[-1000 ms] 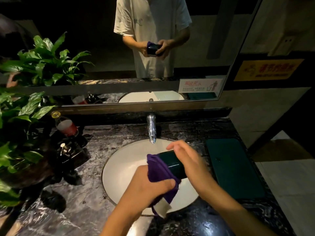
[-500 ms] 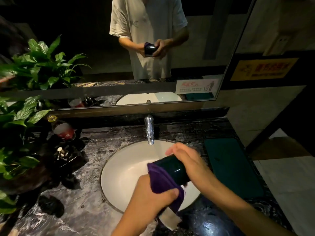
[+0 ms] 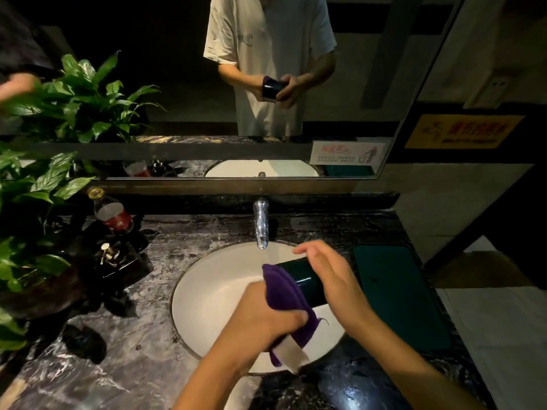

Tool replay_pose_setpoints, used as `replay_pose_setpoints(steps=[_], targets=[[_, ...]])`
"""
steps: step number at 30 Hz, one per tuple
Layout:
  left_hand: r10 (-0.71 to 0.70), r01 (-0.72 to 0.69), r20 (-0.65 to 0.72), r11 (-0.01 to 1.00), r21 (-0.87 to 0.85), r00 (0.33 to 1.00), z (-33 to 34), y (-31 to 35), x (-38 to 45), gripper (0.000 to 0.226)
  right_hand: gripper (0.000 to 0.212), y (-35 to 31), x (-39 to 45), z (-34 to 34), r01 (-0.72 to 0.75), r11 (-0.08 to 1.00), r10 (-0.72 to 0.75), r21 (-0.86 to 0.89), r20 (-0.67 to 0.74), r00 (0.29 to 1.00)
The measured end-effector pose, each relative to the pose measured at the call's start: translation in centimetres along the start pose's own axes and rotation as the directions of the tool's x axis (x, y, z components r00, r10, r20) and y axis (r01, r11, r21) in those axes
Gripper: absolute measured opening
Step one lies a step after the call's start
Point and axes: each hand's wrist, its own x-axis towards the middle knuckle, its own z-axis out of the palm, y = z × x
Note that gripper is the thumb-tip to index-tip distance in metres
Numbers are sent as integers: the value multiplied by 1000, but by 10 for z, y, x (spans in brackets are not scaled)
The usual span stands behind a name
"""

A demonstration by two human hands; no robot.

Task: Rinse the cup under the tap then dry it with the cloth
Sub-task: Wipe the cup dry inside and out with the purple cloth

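Over sink (image 3: 207,291), cloth (image 3: 284,291) around cup (image 3: 305,279).

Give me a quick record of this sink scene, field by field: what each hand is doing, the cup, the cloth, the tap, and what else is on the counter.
left hand: grips the purple cloth against the cup's end
right hand: holds the cup's other end, fingers partly spread
cup: dark green, on its side above the basin
purple cloth: wrapped over the cup's left end, white tag hanging
tap: chrome, no water seen running
sink: white round basin
counter items: green tray on the right; bottle and plant on the left
stage: drying
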Motion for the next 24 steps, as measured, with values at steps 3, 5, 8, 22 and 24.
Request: replay_pose_setpoints(steps=[3, 5, 8, 22, 24], targets=[[-85, 190, 214, 820, -540, 973, -12, -4, 3, 30, 30, 7, -5, -2, 490, 839, -494, -236, 47, 868], [-52, 142, 210, 886, -441, 976, -8, 2, 1, 27, 28, 10, -4, -1, 548, 800, -564, -246, 6, 826], [43, -49, 29, 962, 268, 999, 0, 1, -1, 11, 27, 2, -2, 6, 230, 973, -231, -25, -175, 957], [-70, 243, 258, 633, -735, 964, -4, -21, -13, 33, 24, 4, -21, 2, 628, 673, -624, -391, 155, 766], [-59, 177, 203, 754, -632, 977, -2, -19, -14, 28, 24, 11, -21, 2, 624, 669, -642, -404, 109, 759]])
